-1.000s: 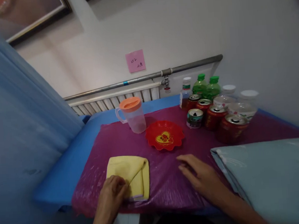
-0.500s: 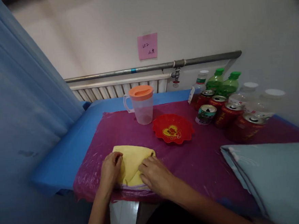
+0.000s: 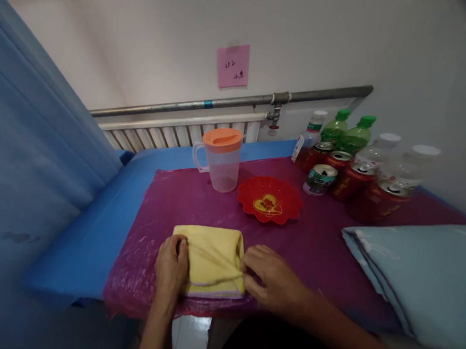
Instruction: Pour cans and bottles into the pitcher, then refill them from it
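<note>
Yellow with a pale purple hem, a folded fabric cloth [image 3: 210, 256] lies near the front edge of a glossy purple plastic sheet [image 3: 174, 200] in the head view. The left hand [image 3: 172, 266] rests at the cloth's left edge, its fingers bent against the fabric; whether they pinch it I cannot tell. At the opposite edge, the right hand [image 3: 274, 278] has its thumb and forefinger clamped on the fabric, and slanting creases run across the cloth towards them. Beyond the cloth, a clear plastic pitcher with an orange lid [image 3: 224, 164] stands upright, its handle to the left. Just beside it sits a scalloped red dish [image 3: 291, 205] with a yellow heart print. Farther right, a short green-and-white can [image 3: 320, 180] stands by a row of red drink cans [image 3: 351, 182], with green-capped bottles [image 3: 358, 135] and white-capped clear bottles [image 3: 414, 167] behind them. A folded pale teal cloth [image 3: 432, 277] lies at the near right. Under the purple sheet is a blue covering [image 3: 97, 232], and a pink paper note [image 3: 234, 66] is on the wall.
</note>
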Available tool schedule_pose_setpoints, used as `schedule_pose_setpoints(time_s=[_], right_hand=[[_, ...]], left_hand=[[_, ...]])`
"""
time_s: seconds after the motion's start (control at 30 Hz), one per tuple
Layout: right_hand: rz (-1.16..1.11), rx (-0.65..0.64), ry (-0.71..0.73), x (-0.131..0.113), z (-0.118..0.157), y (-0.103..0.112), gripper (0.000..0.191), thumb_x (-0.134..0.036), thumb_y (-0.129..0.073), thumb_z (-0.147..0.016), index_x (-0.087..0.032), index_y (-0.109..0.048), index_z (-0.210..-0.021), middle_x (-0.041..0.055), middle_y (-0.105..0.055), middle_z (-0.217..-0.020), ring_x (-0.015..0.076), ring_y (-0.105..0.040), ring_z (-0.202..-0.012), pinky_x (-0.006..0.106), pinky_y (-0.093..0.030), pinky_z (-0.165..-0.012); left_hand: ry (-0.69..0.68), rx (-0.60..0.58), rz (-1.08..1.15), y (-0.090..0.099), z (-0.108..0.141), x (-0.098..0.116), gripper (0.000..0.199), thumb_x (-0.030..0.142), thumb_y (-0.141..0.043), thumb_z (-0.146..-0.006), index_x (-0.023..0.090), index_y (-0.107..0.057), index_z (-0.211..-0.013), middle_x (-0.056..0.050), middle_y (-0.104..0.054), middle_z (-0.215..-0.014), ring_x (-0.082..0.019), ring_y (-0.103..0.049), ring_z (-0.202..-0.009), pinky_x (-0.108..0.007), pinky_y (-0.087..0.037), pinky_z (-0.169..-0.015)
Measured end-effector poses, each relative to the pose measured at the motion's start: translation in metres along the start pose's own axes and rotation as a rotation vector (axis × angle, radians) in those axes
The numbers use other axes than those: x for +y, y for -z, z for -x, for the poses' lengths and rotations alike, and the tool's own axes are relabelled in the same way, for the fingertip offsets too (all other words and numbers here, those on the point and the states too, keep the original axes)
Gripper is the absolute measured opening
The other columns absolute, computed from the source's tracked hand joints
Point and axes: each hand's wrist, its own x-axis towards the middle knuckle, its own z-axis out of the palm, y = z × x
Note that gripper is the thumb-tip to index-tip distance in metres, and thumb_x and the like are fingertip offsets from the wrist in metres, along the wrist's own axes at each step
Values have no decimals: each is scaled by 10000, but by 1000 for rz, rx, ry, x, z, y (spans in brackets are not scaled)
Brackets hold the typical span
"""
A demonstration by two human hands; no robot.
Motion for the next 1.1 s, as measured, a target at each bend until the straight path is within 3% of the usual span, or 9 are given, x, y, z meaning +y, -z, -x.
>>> schedule_pose_setpoints(time_s=[0.13,0.3,0.43,0.5,0.6,0.73,0.93,1.03,1.1], right_hand=[[42,-116,-119,3,14,6,124,-55,-549,-761,-166,-596,-732,37,-646,-765,176,-528,-728,300,-342,-694],[88,-57,-103,8,1,10,134,-105,-517,-873,-158,-628,-819,58,-670,-831,196,-559,-783,311,-378,-729],[173,35,-50,19,-22,11,175,-92,-509,-892,-148,-651,-979,88,-670,-951,226,-567,-886,334,-403,-805],[188,65,-16,24,-33,10,255,-53,-517,-874,-158,-635,-1075,86,-650,-1003,222,-569,-935,319,-410,-825],[184,39,-3,30,-44,7,210,-71,-519,-896,-179,-633,-1035,57,-635,-953,184,-590,-882,274,-419,-775],[179,41,-44,35,-49,3,137,-139,-490,-952,-185,-618,-964,40,-645,-923,163,-607,-851,251,-422,-755],[192,67,-125,41,-51,-3,175,-135,-440,-969,-176,-608,-991,62,-664,-960,177,-619,-871,260,-435,-757],[209,64,-153,43,-53,-3,215,-100,-427,-945,-165,-631,-958,83,-663,-924,197,-620,-821,285,-446,-728],[209,67,-163,43,-51,-1,269,-69,-410,-925,-149,-632,-1052,103,-662,-960,208,-622,-852,301,-459,-755]], left_hand=[[-41,23,11,-1,3,-1,250,351,-425,-897,190,-615,-883,-88,-665,-889,-256,-596,-874,-406,-445,-813],[-154,49,39,22,17,-2,173,319,-496,-871,200,-613,-915,-71,-653,-926,-236,-575,-907,-393,-438,-828],[-420,-114,24,34,43,18,134,206,-567,-860,258,-601,-978,-20,-644,-995,-205,-543,-990,-363,-409,-879],[-518,-234,11,28,55,34,261,112,-572,-839,264,-568,-1052,-18,-627,-1057,-202,-517,-1032,-361,-403,-892],[-555,-309,-5,11,66,52,365,23,-566,-782,230,-525,-1079,-42,-602,-1116,-221,-490,-1057,-384,-404,-896],[-608,-225,-40,-2,68,55,267,75,-602,-802,213,-527,-1017,-59,-601,-1065,-235,-496,-1010,-391,-410,-847],[-706,-48,51,7,69,58,218,29,-551,-840,184,-540,-993,-57,-610,-962,-192,-513,-968,-355,-411,-878],[-740,-248,44,12,73,62,225,38,-559,-838,200,-544,-993,-26,-618,-900,-162,-540,-862,-302,-445,-777],[-735,-394,22,18,74,58,247,99,-590,-851,224,-552,-1061,-18,-636,-946,-157,-563,-877,-284,-466,-769]])
